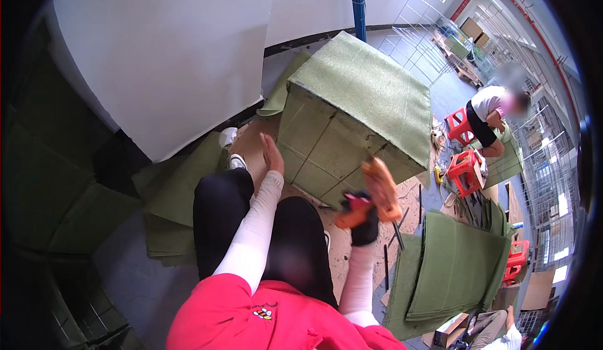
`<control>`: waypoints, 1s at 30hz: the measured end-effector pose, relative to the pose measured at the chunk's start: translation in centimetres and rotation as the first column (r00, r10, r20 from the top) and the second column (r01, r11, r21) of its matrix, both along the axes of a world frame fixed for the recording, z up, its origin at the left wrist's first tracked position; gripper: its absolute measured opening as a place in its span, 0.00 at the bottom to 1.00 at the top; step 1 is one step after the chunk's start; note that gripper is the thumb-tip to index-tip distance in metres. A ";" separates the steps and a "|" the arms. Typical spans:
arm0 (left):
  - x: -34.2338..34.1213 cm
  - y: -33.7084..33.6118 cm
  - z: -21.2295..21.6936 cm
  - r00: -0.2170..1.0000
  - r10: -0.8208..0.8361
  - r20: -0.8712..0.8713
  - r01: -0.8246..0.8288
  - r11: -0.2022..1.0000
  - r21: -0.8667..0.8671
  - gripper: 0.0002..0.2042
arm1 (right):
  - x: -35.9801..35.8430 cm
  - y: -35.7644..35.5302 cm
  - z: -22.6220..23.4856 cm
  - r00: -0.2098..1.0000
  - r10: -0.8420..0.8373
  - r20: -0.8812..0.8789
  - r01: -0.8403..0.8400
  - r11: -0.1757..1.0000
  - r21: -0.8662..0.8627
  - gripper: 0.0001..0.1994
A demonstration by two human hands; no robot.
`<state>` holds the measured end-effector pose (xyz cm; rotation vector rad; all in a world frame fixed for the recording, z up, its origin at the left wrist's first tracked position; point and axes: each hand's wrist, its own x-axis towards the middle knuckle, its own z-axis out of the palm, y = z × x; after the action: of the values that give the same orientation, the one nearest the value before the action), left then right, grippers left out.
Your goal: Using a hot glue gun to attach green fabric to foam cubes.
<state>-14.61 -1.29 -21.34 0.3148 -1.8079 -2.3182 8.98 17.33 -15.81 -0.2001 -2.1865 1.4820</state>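
A large green felt-covered box [364,92] stands in front of me, with dark lines of a frame across its near side. At its near left edge is my left hand [271,154], bare, with its fingers stretched out and nothing in it. It looks close to the box's side, though I cannot tell whether it touches. My right hand [363,221], in a dark glove, is closed around an orange hand-held power tool [380,188]. The tool is smeared by motion, so its exact kind does not show. It is held near the box's lower right corner.
Green felt sheets lie in a stack [461,265] at right and loose [169,209] at left. Cardboard [408,215] with dark strips covers the floor. Red stools [465,171], a seated co-worker [490,108] and wire racks [549,161] are at far right. A white panel [163,55] stands at left.
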 end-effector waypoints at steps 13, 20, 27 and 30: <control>1.3 -4.2 -7.4 0.981 -0.030 0.190 0.079 0.963 -0.258 0.30 | -19.5 -13.9 3.1 0.988 0.145 -0.041 -0.148 0.986 -0.078 0.13; -0.5 -4.8 -12.6 0.995 0.001 0.104 0.029 0.957 -0.288 0.32 | -20.9 -13.8 2.9 0.987 0.162 -0.008 -0.146 0.862 -0.486 0.14; -0.6 -5.5 -13.8 0.991 0.019 0.131 0.024 0.946 -0.322 0.31 | -21.3 -14.3 3.6 0.986 0.161 -0.040 -0.151 0.769 -0.621 0.15; -0.6 -5.9 -14.2 0.986 0.018 0.165 0.026 0.965 -0.262 0.30 | -21.2 -14.7 3.7 0.991 0.132 -0.015 -0.105 0.709 -0.697 0.13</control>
<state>-15.25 -7.15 -35.49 0.4747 -2.1669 -2.0713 -12.20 2.60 -12.07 -0.3386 -1.5673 2.3486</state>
